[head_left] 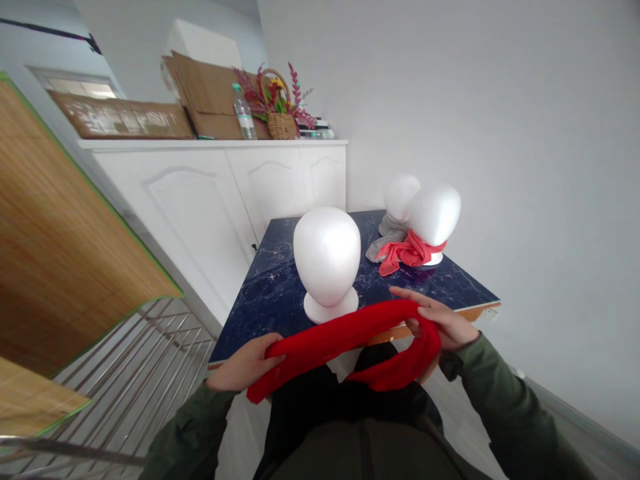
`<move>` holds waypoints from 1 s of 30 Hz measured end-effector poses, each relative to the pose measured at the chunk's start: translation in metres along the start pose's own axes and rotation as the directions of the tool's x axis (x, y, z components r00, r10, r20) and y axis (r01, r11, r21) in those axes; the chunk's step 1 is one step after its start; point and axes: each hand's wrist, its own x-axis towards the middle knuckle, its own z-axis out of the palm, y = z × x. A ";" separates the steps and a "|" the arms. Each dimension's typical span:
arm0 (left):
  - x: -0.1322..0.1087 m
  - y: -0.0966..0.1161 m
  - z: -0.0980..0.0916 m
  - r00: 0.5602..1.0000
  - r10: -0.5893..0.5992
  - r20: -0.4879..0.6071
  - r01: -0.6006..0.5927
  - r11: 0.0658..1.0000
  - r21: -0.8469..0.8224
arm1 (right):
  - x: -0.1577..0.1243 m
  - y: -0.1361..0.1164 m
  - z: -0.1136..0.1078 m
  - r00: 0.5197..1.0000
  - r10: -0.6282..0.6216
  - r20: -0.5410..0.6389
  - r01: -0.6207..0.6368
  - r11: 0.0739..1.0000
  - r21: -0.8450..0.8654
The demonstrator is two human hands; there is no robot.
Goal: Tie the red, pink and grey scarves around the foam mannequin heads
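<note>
A long red scarf (345, 335) is stretched between my hands, low in front of the table. My left hand (249, 361) grips it near one end, thumb on top. On the other side my right hand (443, 323) pinches it where it bends over, and the rest hangs down and curls back toward my lap. Just beyond the scarf stands a bare white foam head (327, 257), upright on its round base at the table's near edge.
On the dark blue marbled table (270, 283), a foam head (435, 212) wears a coral scarf (407, 253); behind it another head (401, 197) has a grey scarf (393, 228). A metal bed frame (145, 367) is at left. The white cabinet (190, 193) bears boxes, a bottle and a flower basket.
</note>
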 end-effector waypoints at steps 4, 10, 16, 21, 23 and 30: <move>0.000 0.037 0.028 0.990 0.117 -0.081 -0.126 0.985 -0.114 | 0.015 -0.024 0.034 0.974 -0.220 0.044 0.221 0.975 -0.020; 0.014 0.119 0.068 0.836 0.549 0.007 -0.510 0.781 -0.360 | 0.021 -0.040 0.093 0.917 -0.367 0.157 0.398 0.809 -0.432; 0.042 0.116 0.067 0.948 0.274 -0.162 -0.309 0.667 -0.678 | 0.018 -0.049 0.079 0.733 -0.666 0.137 0.423 0.289 -0.859; 0.046 0.098 0.040 0.978 -0.008 -0.209 -0.172 0.535 -0.827 | 0.016 -0.055 0.049 0.654 -0.757 -0.001 0.328 0.285 -0.901; 0.045 0.097 0.033 0.986 0.031 -0.164 -0.147 0.631 -0.762 | 0.017 -0.054 0.046 0.663 -0.748 -0.030 0.352 0.347 -0.869; 0.035 0.096 0.043 0.967 0.243 0.079 -0.172 0.848 -0.502 | 0.020 -0.050 0.063 0.741 -0.671 -0.023 0.489 0.563 -0.667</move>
